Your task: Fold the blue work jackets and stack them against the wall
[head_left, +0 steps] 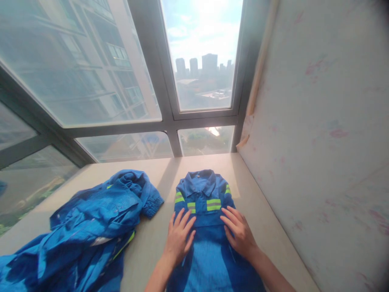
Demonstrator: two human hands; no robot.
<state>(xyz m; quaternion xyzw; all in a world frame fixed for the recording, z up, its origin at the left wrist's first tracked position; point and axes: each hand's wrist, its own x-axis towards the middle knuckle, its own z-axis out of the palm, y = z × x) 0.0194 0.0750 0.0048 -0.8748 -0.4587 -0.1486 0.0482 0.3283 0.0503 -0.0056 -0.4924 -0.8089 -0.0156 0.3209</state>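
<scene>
A blue work jacket (209, 251) with a collar and yellow-green and grey reflective strips lies flat in front of me, collar toward the window. Its sleeves are tucked in close along the body. My left hand (180, 235) rests on the left edge of the jacket, palm down with fingers spread. On the opposite edge, just below the right chest strip, my right hand (238, 232) lies with its fingers apart. Neither hand grips the cloth. The jacket's lower end runs out of view at the bottom.
A second blue garment (100, 219) lies crumpled at the left, with a cuff toward the jacket. Both rest on a pale wooden surface (152, 239). Grey-framed windows (170, 121) stand behind it, and a flower-patterned wall (319, 142) closes off the right side.
</scene>
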